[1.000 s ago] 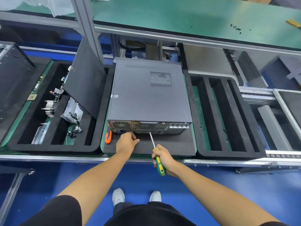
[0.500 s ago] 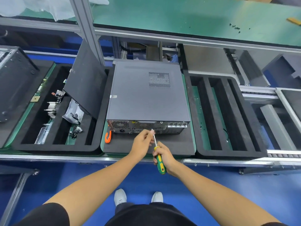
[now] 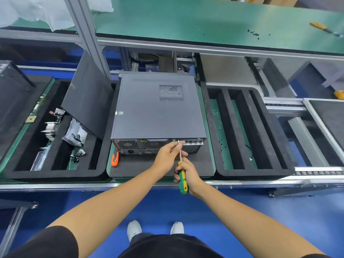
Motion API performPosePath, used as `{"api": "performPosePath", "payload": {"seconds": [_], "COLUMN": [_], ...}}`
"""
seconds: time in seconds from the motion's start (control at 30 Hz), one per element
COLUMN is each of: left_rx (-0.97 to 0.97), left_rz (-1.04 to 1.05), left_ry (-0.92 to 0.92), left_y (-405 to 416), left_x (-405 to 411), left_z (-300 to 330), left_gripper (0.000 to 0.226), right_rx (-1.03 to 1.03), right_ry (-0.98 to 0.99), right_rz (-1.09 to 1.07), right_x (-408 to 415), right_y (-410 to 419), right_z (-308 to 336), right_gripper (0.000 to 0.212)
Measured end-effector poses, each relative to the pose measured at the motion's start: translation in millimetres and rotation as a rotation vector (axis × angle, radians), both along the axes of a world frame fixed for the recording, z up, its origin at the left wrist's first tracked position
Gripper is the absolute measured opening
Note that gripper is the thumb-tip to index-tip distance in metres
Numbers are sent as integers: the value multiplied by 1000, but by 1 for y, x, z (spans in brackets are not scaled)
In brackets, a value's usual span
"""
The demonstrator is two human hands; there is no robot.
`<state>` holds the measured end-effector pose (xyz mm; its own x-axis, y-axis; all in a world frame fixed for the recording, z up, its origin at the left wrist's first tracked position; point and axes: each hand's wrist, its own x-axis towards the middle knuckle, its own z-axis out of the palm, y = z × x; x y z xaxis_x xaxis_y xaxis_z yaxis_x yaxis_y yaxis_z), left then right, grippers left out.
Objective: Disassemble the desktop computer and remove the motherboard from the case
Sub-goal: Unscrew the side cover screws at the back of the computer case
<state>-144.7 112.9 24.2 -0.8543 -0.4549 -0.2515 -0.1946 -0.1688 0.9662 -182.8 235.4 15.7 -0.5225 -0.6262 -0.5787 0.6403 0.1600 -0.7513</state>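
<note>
At case (image 3: pixel 158 108) rear: screwdriver (image 3: pixel 181 170) shaft points away, tip up-forward.

Black foam tray (image 3: pixel 55 174) at nine o'clock holds loose metal parts (image 3: pixel 49 128) and a plastic bag (image 3: pixel 75 134); a dark panel (image 3: pixel 87 97) leans inside it. Slotted foam tray (image 3: pixel 275 146) at three o'clock. Orange hook-shaped item (image 3: pixel 115 159) lies on the centre foam mat (image 3: pixel 137 168). Small screws (image 3: pixel 253 32) are scattered on the green shelf (image 3: pixel 204 19) at one o'clock.
</note>
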Motion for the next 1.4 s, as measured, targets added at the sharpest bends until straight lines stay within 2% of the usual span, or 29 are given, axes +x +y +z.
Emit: {"api": "performPosePath", "payload": {"seconds": [0.2,0.53,0.63,0.8,1.0,1.4], "left_rx": [22,22,27,24,-19,-41], "left_rz": [33,33,4,-64,-113,-89], "left_ry": [-48,-91,-107,-126,-135,-158], "left_y": [3,6,9,20,33,44], "left_x": [-6,-12,-18,-32,-45,-57], "left_z": [2,6,9,10,12,11], "left_gripper": [23,26,27,22,21,21], "right_rx": [1,5,6,22,25,35], "right_ry": [-19,-33,-33,-38,-47,-71], "right_rz": [4,-31,-74,-146,-170,-167], "right_x": [-3,-6,-5,-13,-22,-35], "right_y": [-2,-2,0,8,23,30], "right_z": [2,2,1,3,0,2], "right_gripper": [18,19,12,17,11,11]}}
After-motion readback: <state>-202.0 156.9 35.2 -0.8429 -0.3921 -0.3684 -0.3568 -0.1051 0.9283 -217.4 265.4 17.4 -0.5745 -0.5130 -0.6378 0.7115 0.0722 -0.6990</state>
